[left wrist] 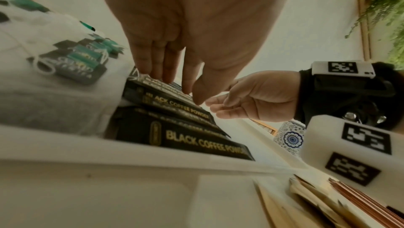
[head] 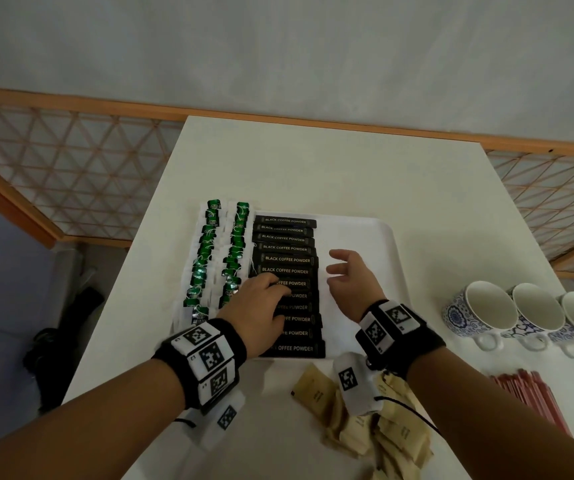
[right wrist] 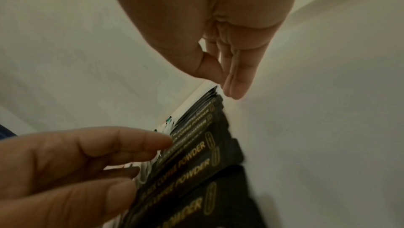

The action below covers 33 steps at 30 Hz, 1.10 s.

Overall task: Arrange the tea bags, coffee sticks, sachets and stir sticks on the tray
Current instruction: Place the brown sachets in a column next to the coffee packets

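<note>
A white tray (head: 379,237) on the table holds two columns of green-tagged tea bags (head: 206,258) at its left and a column of black coffee sticks (head: 287,259) beside them. My left hand (head: 261,306) rests with straight fingers on the left ends of the middle coffee sticks (left wrist: 172,100). My right hand (head: 349,275) hovers open over bare tray just right of the coffee column, fingers relaxed and holding nothing. The coffee sticks (right wrist: 196,154) lie below the right hand's fingertips in the right wrist view. Brown sachets (head: 375,434) lie heaped in front of the tray. Red stir sticks (head: 527,396) lie at the right.
Three blue-patterned white mugs (head: 479,310) stand in a row right of the tray. The tray's right part (head: 358,233) is bare. A wooden lattice railing (head: 71,161) runs behind the table, and the table's left edge drops to the floor.
</note>
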Tool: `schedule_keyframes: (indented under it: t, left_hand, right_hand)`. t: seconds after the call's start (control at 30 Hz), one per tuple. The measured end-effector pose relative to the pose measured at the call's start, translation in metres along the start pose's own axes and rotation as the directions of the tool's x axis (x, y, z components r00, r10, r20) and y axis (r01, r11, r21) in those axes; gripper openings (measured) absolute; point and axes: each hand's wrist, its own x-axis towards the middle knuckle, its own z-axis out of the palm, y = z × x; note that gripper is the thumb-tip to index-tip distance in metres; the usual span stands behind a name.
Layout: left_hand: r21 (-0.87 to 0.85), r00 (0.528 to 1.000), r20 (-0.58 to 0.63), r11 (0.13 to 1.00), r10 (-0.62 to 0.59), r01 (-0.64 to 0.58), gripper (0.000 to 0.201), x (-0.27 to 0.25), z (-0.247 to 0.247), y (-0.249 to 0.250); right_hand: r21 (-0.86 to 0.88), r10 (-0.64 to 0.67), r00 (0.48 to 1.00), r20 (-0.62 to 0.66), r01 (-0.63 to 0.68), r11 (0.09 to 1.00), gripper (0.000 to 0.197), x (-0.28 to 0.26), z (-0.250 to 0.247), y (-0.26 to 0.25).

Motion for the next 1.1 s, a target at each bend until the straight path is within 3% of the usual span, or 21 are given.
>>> schedule_keyframes:
  t: [0.2,0.33,0.53,0.63,0.8,0.93,1.1]
  left_hand:
    - [-0.010,0.979,0.113,0.985,0.171,-0.171,0.043,-0.020,0.009,0.036]
    - [0.056,0.938,0.268,0.968,0.221,-0.244,0.062,-0.042,0.027,0.061]
    - [0.148,0.947,0.251,0.959,0.202,-0.243,0.105,-0.074,0.052,0.092]
    - [0.258,0.930,0.313,0.925,0.192,-0.277,0.123,-0.084,0.066,0.103]
    - [0.318,0.920,0.372,0.915,0.119,-0.247,0.137,-0.093,0.086,0.113]
    - [0.340,0.923,0.380,0.918,0.062,-0.202,0.138,-0.096,0.091,0.115]
    - [0.347,0.924,0.382,0.922,0.031,-0.174,0.141,-0.094,0.096,0.118]
  right_hand:
    - [-0.320,-0.127,0.988,0.093,0.150,0.936,0.031,-0.052,-0.040,0.026]
    - [-0.462,-0.137,0.984,0.117,0.176,0.869,0.029,-0.099,-0.067,0.060]
    - [-0.548,-0.143,0.976,0.166,0.212,0.809,0.067,-0.149,-0.084,0.091]
    - [-0.566,-0.115,0.955,0.273,0.256,0.784,0.098,-0.164,-0.084,0.096]
    - [-0.638,-0.099,0.919,0.383,0.340,0.691,0.137,-0.173,-0.078,0.114]
    - [-0.731,-0.066,0.905,0.421,0.381,0.566,0.147,-0.176,-0.070,0.122]
    - [-0.751,-0.075,0.906,0.416,0.388,0.534,0.149,-0.176,-0.065,0.123]
